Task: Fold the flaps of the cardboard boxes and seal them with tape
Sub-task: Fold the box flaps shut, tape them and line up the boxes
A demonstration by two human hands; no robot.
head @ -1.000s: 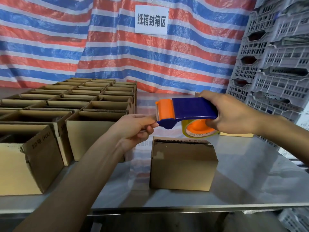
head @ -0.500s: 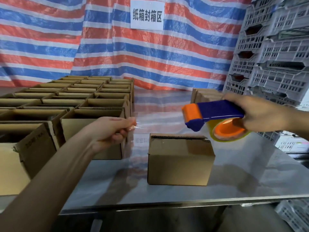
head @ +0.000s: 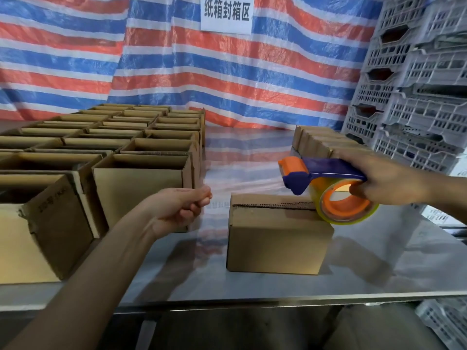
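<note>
Tape (head: 245, 184), a clear strip, runs between the hands, above the left part of the box (head: 275, 238). The left hand (head: 177, 205) pinches its free end with curled fingers. The right hand (head: 386, 183) grips the blue dispenser (head: 326, 170) from above, with a finger inside the orange core of the roll (head: 346, 205). The hands are well apart.

The box stands on the steel table (head: 379, 261) between them, with its flaps folded down and the top seam showing as a dark line. The roll hangs at the box's top right corner; I cannot tell whether it touches.

Open boxes (head: 141, 183) stand in rows to the left, the nearest just behind the left hand. Closed boxes (head: 318, 142) lie behind the right hand. Grey crates (head: 417, 97) are stacked at the right. A striped tarp (head: 177, 72) with a white sign (head: 227, 13) hangs behind.
</note>
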